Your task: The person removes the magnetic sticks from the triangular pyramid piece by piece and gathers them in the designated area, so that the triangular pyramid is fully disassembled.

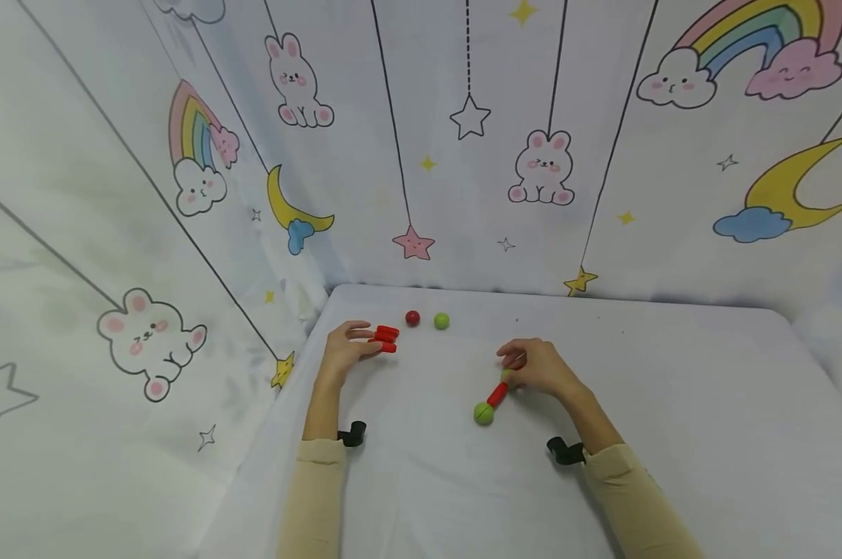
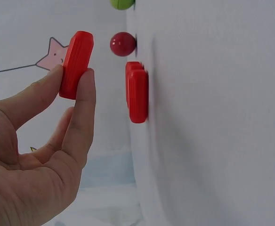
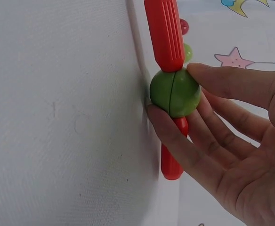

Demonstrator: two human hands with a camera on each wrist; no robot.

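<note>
So you've got a white-covered table (image 1: 673, 404) with a cartoon fabric backdrop (image 1: 365, 155) behind it, bunnies, stars and rainbows all over. I'll use the loose red ball (image 1: 412, 318) near the far edge as the landmark. To its left, a bit closer to you, your left hand (image 1: 344, 353) has a red stick (image 2: 76, 66) pinched off the table between thumb and finger. Two more red sticks (image 2: 138, 96) lie side by side just left of the ball. Just right of it sits a loose green ball (image 1: 441, 321), not touching. Well right of it and nearer you is a chain: a green end ball (image 1: 484, 413), a red connecting stick (image 1: 496, 395), a green middle ball (image 3: 175, 93) and a red outer stick (image 3: 171, 162). Your right hand (image 1: 538, 366) has thumb and forefinger closed around that middle ball, other fingers loosely bent.
</note>
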